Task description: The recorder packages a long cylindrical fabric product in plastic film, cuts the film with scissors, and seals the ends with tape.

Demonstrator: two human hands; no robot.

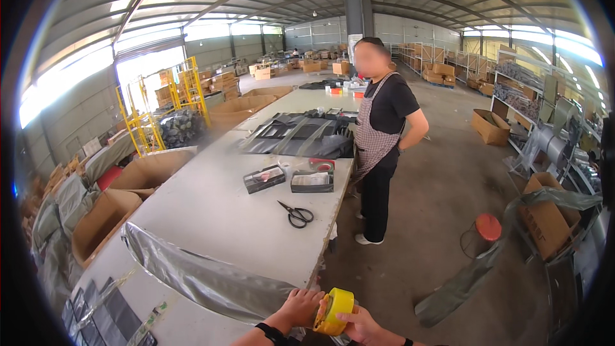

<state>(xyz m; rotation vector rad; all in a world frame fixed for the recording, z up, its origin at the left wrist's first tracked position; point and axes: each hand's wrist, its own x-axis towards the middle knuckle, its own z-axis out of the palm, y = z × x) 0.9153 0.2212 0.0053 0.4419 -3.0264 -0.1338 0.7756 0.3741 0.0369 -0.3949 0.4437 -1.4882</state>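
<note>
A wide roll of yellow packing tape (pixel 336 311) is in my right hand (pixel 362 325), whose fingers and thumb wrap round its near side. Just left of the roll, my left hand (pixel 300 307) is closed over the gathered end of a long grey plastic sleeve (pixel 205 275). Its fingertips come close to the tape; whether they touch it I cannot tell. The sleeve stretches away across the white table (pixel 211 202) toward the left. Farther up the table lie black-handled scissors (pixel 298 216), slightly spread.
Two small dark boxes (pixel 312 182) and taped dark panels (pixel 301 136) lie on the table. More dark strips (pixel 106 314) are at lower left. A person in an apron (pixel 378 128) stands beyond the table's right edge. Cartons (pixel 106 224) line the left side; a red stool (pixel 488 227) stands right.
</note>
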